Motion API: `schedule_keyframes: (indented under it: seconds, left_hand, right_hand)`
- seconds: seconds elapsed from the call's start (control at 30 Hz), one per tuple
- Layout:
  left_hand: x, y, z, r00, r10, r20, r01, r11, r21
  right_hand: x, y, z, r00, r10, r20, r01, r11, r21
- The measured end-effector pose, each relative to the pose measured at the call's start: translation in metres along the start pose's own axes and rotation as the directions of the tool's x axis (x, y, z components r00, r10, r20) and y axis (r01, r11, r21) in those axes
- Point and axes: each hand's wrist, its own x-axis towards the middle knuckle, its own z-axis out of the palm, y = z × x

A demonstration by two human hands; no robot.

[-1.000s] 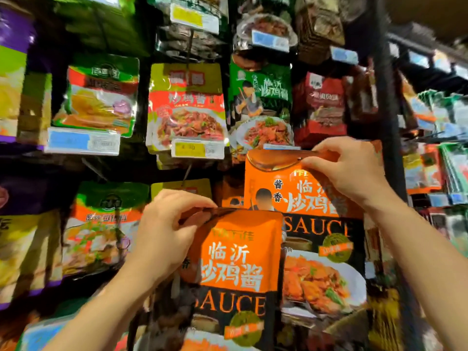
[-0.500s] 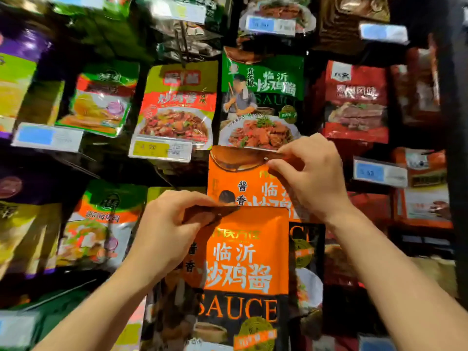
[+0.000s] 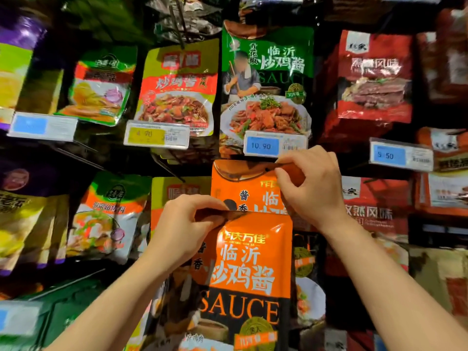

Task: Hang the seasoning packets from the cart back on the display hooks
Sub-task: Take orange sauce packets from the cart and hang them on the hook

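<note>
Head view: right hand (image 3: 312, 184) is pinching the top edge of the upper orange packet (image 3: 243, 184) just below the blue 10.90 price tag (image 3: 274, 145). Left hand (image 3: 186, 229) is pinching the top of a second orange packet (image 3: 249, 262), lower and in front. Best to be lining the hang hole up with the hook, which is hidden, before sliding the packet on. Pouches are looking glossy, flat and floppy.

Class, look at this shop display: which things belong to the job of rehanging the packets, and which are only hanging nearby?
Part of the job:
- front orange sauce packet, top pinched by the left hand
- rear orange sauce packet, top pinched by the right hand

Just nearby:
- green sauce packet
- red meat packet
- blue price tag reading 10.90
</note>
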Motion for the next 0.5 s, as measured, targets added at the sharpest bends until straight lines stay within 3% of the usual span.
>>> schedule_keyframes:
  seconds: [0.13, 0.23, 0.5]
  left_hand:
    - [-0.001, 0.000, 0.000, 1.000, 0.028, -0.012, -0.028, 1.000, 0.002]
    - [-0.002, -0.002, 0.002, 0.999, 0.037, -0.036, -0.037, 0.999, -0.011]
    - [-0.002, -0.002, 0.002, 0.992, 0.078, -0.094, -0.078, 0.997, 0.002]
  right_hand:
    - [-0.006, 0.002, -0.008, 0.998, 0.059, -0.015, -0.059, 0.998, -0.013]
    - [-0.014, 0.002, -0.014, 0.976, 0.214, -0.030, -0.211, 0.974, 0.084]
    - [-0.007, 0.005, -0.007, 0.866, 0.490, 0.105, -0.494, 0.802, 0.336]
